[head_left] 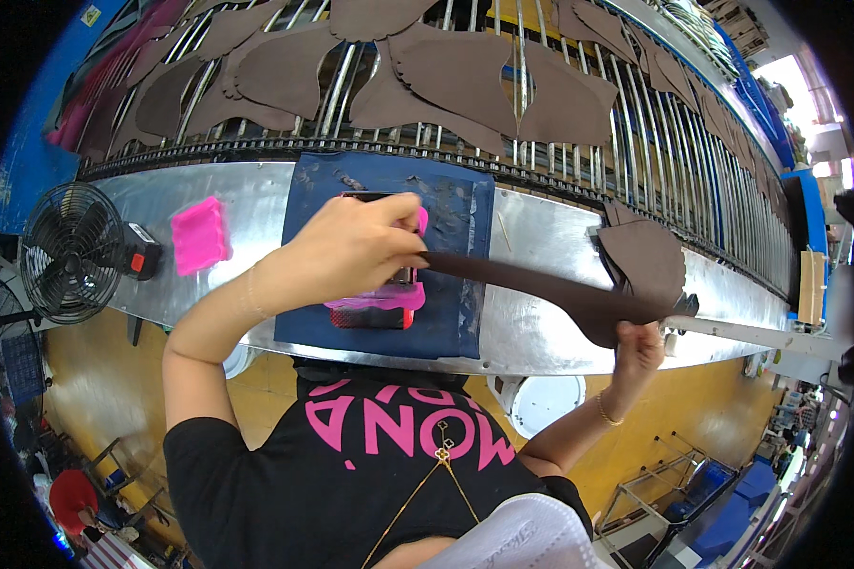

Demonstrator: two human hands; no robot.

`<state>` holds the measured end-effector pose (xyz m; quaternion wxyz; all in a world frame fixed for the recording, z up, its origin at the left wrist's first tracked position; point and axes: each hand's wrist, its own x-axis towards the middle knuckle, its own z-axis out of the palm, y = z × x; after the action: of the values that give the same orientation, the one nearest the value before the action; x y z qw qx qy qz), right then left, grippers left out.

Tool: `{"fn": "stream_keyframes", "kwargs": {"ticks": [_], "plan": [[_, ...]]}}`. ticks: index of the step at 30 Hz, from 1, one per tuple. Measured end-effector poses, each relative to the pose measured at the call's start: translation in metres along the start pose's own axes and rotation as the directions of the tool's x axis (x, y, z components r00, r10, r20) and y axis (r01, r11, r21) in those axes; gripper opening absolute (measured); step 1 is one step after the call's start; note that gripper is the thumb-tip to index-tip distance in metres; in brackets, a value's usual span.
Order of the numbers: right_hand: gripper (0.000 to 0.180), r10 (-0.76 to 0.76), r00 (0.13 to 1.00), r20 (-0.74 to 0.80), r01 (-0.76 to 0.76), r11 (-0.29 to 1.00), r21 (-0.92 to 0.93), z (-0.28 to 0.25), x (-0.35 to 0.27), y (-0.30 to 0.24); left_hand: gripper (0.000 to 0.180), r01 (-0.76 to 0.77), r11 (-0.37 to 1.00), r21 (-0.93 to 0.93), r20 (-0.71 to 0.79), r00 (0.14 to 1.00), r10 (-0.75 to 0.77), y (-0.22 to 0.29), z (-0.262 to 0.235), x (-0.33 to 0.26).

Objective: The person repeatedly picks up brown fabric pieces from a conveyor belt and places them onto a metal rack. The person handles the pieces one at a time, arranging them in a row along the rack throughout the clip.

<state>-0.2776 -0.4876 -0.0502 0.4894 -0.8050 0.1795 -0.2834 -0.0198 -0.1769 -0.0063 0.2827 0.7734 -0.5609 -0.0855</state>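
Left hand [351, 248] pinching one end of a brown leather piece [560, 289] over a blue mat [446, 322], right hand [639, 343] gripping its far-right end, pink tray [199, 235] left

place: factory line | signs: roller conveyor [674, 142] carrying brown cut pieces [465, 76], steel workbench [541, 237]

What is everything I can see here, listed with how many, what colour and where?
long dark brown cut leather-like piece: one, brown, stretched between both hands
dark blue mat: one, on the metal bench
pink pad: one, on the mat under the left hand
pink rectangular block: one, left on the bench
small black fan: one, far left
brown cut pieces: many, on the roller rack behind
shiny metal bench: one, silver
left hand: gripping the piece
right hand: holding its wide end
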Motion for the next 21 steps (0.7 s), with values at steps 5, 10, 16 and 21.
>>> {"fn": "stream_keyframes", "kwargs": {"ticks": [5,10,16,21], "plan": [[0.018,0.038,0.947,-0.319,-0.071,0.993,-0.093,-0.028,0.050,-0.015,0.017,-0.072,0.997,0.001,-0.137,0.988,0.072,0.008,0.001,0.036],[0.044,0.114,0.967,-0.227,-0.121,0.992,-0.020,-0.052,0.151,0.048,0.023,0.119,0.989,-0.092,-0.298,0.944,-0.142,0.006,-0.031,0.031],[0.046,0.309,0.950,-0.044,-0.307,0.950,0.060,-0.036,0.253,0.170,0.026,0.342,0.920,-0.190,-0.345,0.855,-0.388,-0.010,-0.046,-0.006],[0.040,0.423,0.905,0.032,-0.423,0.906,-0.012,-0.012,0.285,0.224,0.028,0.460,0.851,-0.254,-0.387,0.758,-0.525,-0.024,-0.046,-0.034]]}}
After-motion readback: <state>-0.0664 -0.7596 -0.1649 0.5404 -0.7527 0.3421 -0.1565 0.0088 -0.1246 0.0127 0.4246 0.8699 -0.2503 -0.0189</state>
